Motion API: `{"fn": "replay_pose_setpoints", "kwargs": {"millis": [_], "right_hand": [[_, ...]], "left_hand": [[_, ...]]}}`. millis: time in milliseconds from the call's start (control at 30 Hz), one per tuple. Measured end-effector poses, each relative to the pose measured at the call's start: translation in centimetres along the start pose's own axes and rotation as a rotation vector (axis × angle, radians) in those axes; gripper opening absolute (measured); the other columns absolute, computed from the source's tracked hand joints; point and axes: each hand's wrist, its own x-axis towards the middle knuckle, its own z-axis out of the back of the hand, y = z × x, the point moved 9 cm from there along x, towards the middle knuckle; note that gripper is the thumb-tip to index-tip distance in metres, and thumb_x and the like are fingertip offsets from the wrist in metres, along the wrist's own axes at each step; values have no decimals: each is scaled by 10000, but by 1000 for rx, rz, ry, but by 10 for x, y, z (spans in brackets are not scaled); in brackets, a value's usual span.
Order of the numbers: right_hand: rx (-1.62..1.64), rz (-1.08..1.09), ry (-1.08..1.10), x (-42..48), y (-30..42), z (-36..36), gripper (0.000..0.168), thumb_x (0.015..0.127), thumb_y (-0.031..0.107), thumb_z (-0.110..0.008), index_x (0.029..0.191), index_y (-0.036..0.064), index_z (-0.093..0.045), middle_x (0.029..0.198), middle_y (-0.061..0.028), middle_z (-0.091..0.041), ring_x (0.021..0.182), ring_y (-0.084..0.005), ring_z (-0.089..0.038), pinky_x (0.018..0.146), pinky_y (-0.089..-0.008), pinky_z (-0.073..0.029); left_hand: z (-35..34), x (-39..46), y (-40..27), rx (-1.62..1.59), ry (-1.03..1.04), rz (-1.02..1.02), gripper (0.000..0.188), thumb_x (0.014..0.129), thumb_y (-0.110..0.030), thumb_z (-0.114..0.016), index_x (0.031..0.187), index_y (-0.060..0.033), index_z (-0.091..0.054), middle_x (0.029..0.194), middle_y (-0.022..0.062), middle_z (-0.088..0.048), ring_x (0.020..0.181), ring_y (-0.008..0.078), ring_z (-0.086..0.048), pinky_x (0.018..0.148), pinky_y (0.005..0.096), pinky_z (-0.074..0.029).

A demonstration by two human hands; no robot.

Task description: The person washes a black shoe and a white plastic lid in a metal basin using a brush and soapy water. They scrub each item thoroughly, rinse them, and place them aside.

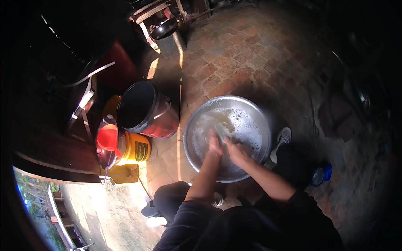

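A wide round metal basin [267, 125] stands on the brick floor and holds cloudy water with suds. Over the water, my left hand [215, 145] has its fingers stretched along the left side of a pale, blurred elongated object [221, 131]. My right hand [237, 152] is at that object's lower right end, fingers curled towards it. Motion blur hides what the object is and how each hand grips it. Foam lies mostly on the right half of the water.
Left of the basin stand a large dark bucket [166, 117], a yellow bucket [138, 147] and a red plastic dipper [107, 138] on another bucket. A black pan [165, 29] rests on a grey container farther off. A blue-rimmed container [317, 176] lies at the right, beyond my shoe [284, 136].
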Motion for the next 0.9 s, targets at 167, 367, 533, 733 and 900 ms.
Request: {"fn": "replay_pose_setpoints", "kwargs": {"millis": [167, 367, 533, 733, 900], "right_hand": [[17, 26, -53, 14, 5, 7, 504, 884, 177, -351, 1378, 130, -263, 939, -260, -611, 884, -396, -608, 780, -496, -457], [42, -55, -43, -8, -3, 17, 490, 909, 392, -205, 1126, 76, -510, 867, -277, -603, 854, -414, -585, 794, -465, -437], [13, -19, 15, -10, 3, 2, 443, 919, 232, -331, 1351, 131, -330, 893, -275, -589, 853, -393, -582, 799, -471, -433], [81, 3, -135, -3, -2, 59, 435, 886, 173, -422, 1320, 159, -394, 836, -254, -594, 774, -408, -579, 714, -466, -449], [724, 149, -400, 5, -7, 106, 559, 831, 174, -608, 1323, 49, -372, 718, -56, -602, 530, -103, -516, 531, -269, -454]], "left_hand": [[-2, 16, 0, 7, 49, 24, 564, 918, -495, -346, 1248, -47, -437, 1098, 175, -558, 925, 295, -574, 842, 410, -468], [6, 14, -12, 142, -36, -105, 385, 909, -287, -448, 1217, -56, -438, 1100, 136, -545, 954, 279, -552, 836, 392, -464], [-2, 6, -24, 114, -47, -114, 352, 907, -202, -451, 1221, -42, -433, 1125, 121, -524, 1001, 266, -524, 864, 403, -446], [-9, -7, -24, 154, -5, -72, 382, 903, -205, -474, 1227, -6, -437, 1153, 138, -519, 1046, 271, -510, 907, 403, -424], [-56, -37, -47, 251, 150, -68, 268, 909, -182, -477, 1135, -44, -515, 1060, 109, -582, 951, 232, -571, 850, 363, -467]]}}
